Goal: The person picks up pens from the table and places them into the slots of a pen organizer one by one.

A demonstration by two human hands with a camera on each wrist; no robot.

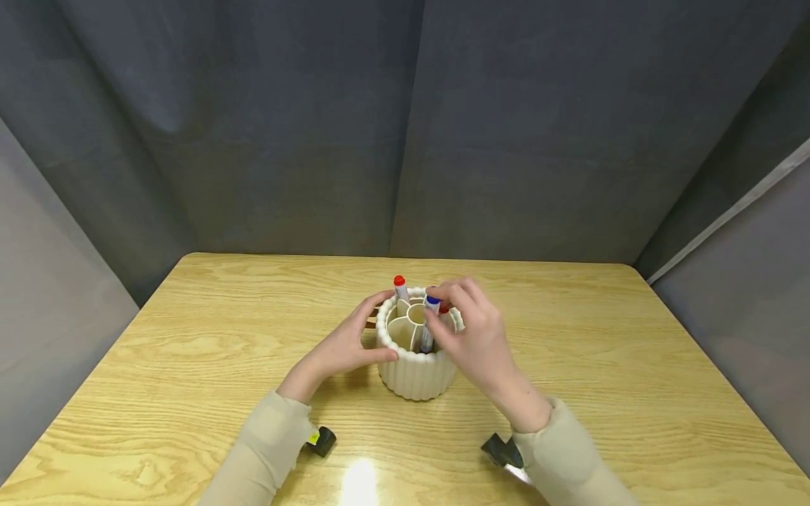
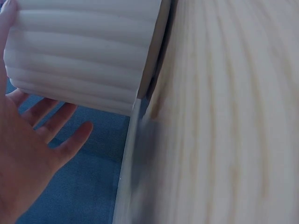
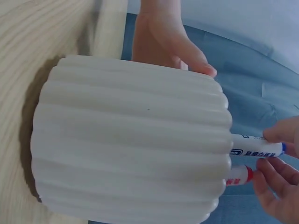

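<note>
- Ribbed white holder (image 1: 415,376) is stood upright mid-table (image 1: 190,351), divided into compartments around a centre ring.
- Left hand (image 1: 342,348) is laid against the holder's left wall, thumb over the near rim, fingers loosely spread; nothing is pinched.
- Blue-capped marker (image 1: 430,323) is pinched near its cap by the right hand (image 1: 474,337), lower end inside a right-side compartment.
- Red-capped marker (image 1: 401,288) is stood in a rear compartment.
- A second red-capped marker (image 3: 239,175) is seen just beside the blue one.
</note>
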